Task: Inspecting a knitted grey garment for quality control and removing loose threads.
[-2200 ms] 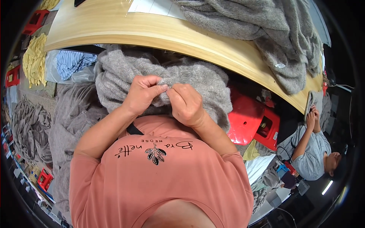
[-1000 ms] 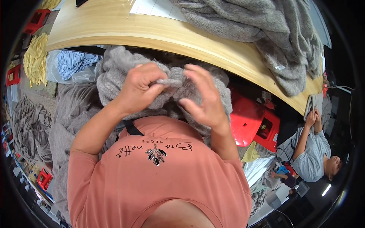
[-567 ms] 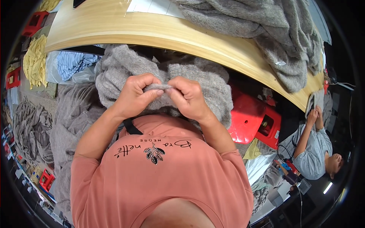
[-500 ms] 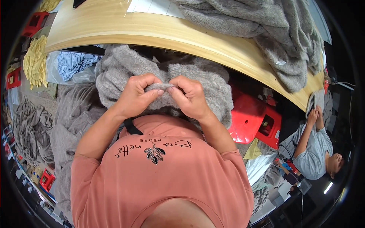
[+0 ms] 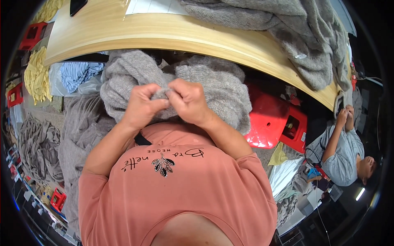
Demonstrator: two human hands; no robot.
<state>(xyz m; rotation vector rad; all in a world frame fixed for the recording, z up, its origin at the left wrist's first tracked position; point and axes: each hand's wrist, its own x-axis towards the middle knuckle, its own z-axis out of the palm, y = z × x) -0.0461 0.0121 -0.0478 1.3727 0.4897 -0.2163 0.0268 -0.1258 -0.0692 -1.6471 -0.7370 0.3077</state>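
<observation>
- head view: i see my left hand (image 5: pixel 141 107) and right hand (image 5: pixel 189 102) brought close together in front of my chest, both clamped on a small fold of the grey knit garment (image 5: pixel 213 88) bunched in my lap.
- the fingers of each hand are pinched shut on the knit, thumbs against forefingers, with the pinched bit (image 5: pixel 161 93) stretched between them.
- the garment sits below the near edge of the wooden surface (image 5: pixel 164 35), not on it; it hangs over my lap and touches my salmon shirt (image 5: pixel 176 184).
- step in hand, as i judge it: close checking or picking at one spot of the knit, perhaps a loose thread or a snag; i cannot tell which, the spot is too small.
- the next move, in my judgement, calls for a steady pinch with one hand while the other works the spot, then shifting grip along the fabric without losing the place.
- on the surface's far right corner lies a pile of more grey knitwear (image 5: pixel 287 24); a white sheet (image 5: pixel 154 6) sits at its far edge.
- on the floor to my left are more grey garments (image 5: pixel 39 143) and a yellow cloth (image 5: pixel 37 76); a red stool (image 5: pixel 275 123) stands to my right.
- another person in grey (image 5: pixel 342 151) sits beyond the stool, well apart.
</observation>
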